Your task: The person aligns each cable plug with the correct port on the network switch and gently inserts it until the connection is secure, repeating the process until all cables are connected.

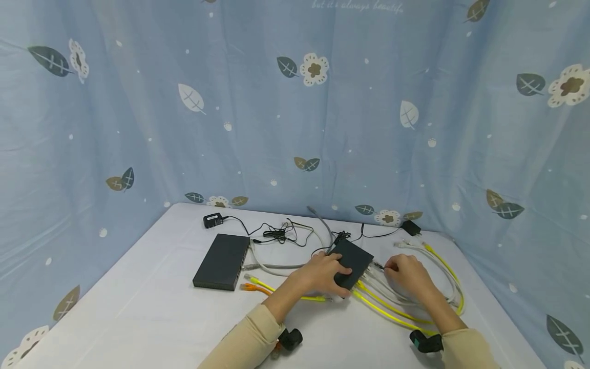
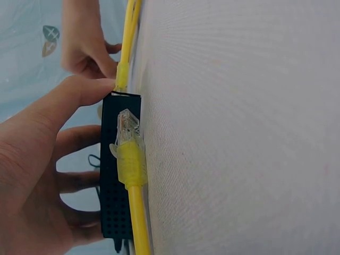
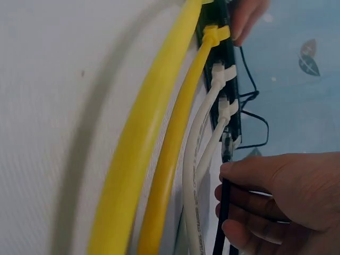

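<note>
Currently, a flat black rectangular box with a perforated side (image 1: 354, 252) is held on the right half of a table covered in white cloth (image 1: 138, 302). It is gripped by the left hand (image 1: 321, 274), whose fingers are spread over its top and whose thumb is pressed at its near corner. A thin black cable with a clear plug (image 3: 224, 191) is pinched between the thumb and fingers of the right hand (image 1: 407, 274), and its plug is held at the last port in the row; whether it is fully seated cannot be told.

Beside it in the same row, two white cables with clear plugs (image 3: 192, 159) and two bright yellow cables (image 1: 392, 313) are plugged in. Just in front of the box, a loose yellow cable with a clear plug (image 2: 137, 212) is seen, its end unconnected.

To the left, well apart, a second flat black box (image 1: 222, 262) is laid on the cloth, with an orange cable (image 1: 252, 288) near its front corner. Behind, a black power adapter (image 1: 213, 220) is placed at left and a smaller black adapter (image 1: 411, 228) at right. The table is backed by a pale blue curtain printed with leaves and flowers (image 1: 249, 113).
</note>
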Motion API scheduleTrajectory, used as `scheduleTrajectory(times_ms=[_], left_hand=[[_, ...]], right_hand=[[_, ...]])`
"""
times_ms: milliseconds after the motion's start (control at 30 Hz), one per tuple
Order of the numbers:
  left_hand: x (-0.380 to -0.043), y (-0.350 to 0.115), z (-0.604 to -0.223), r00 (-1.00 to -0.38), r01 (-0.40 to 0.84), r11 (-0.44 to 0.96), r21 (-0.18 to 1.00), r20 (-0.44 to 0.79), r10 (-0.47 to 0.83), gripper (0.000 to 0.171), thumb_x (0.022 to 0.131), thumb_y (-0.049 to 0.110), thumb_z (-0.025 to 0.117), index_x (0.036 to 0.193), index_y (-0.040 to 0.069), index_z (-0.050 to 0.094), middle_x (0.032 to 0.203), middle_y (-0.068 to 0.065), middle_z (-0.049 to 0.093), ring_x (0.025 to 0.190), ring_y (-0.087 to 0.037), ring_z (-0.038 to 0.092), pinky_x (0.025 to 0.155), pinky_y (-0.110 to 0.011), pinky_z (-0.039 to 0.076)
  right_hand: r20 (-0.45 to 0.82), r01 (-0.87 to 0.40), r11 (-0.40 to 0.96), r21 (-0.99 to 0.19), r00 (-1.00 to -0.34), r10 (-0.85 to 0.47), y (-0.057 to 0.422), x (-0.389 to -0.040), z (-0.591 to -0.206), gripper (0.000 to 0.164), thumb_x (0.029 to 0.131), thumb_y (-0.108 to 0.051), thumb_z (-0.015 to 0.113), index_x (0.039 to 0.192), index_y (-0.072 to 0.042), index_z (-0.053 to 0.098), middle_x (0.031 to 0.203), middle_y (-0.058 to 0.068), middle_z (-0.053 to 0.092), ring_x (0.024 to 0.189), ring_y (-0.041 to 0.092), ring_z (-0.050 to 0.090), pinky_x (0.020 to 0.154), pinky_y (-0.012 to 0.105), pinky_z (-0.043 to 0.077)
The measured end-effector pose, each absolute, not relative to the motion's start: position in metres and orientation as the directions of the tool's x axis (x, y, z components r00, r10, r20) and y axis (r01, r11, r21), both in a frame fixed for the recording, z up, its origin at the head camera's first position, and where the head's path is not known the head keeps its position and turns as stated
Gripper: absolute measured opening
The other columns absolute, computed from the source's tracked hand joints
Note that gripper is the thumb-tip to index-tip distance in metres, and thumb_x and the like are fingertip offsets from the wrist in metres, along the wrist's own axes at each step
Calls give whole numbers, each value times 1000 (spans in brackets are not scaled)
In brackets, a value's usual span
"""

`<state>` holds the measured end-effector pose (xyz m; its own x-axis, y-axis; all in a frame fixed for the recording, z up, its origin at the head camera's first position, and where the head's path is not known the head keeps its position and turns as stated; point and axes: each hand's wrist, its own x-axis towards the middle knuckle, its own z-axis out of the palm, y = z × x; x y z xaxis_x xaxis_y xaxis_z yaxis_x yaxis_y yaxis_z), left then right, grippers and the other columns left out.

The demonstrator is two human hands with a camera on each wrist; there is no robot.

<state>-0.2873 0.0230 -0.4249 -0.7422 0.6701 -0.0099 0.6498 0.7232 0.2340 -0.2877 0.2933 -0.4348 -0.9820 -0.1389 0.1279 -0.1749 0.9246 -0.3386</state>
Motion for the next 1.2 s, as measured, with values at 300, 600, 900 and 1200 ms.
scheduleTrajectory(times_ms=[300, 600, 900, 1200], left_hand=[[-289, 24, -428, -738, 658, 719, 224, 0, 675, 61, 82, 62, 69, 138, 39, 56, 157, -4, 38, 142, -35, 39, 111, -51, 38], [-288, 24, -427, -746, 642, 724, 252, -12, 665, 61, 82, 60, 70, 138, 38, 56, 158, -5, 37, 141, -40, 38, 111, -53, 39], [-288, 24, -428, -745, 643, 724, 251, -19, 667, 61, 83, 59, 70, 138, 37, 56, 158, -5, 37, 143, -40, 36, 114, -55, 34], [-285, 25, -425, -748, 641, 729, 238, -16, 663, 59, 83, 58, 69, 137, 37, 56, 158, -5, 37, 141, -41, 37, 112, -54, 37]], right_hand=[[131, -200, 929, -310, -977, -167, 294, -294, -440, 7, 88, -13, 71, 86, -8, 75, 75, -1, 69, 64, 9, 60, 58, 28, 50], [129, -179, 929, -323, -981, -144, 291, -294, -440, 7, 87, -13, 72, 86, -6, 74, 72, -1, 67, 62, 9, 57, 56, 27, 47], [152, -211, 928, -308, -973, -171, 286, -291, -438, 7, 87, -11, 71, 85, -6, 74, 71, -2, 67, 62, 9, 58, 57, 29, 48], [160, -218, 938, -269, -971, -180, 284, -291, -435, 6, 86, -10, 70, 83, -7, 74, 70, -2, 66, 60, 10, 56, 56, 30, 48]])
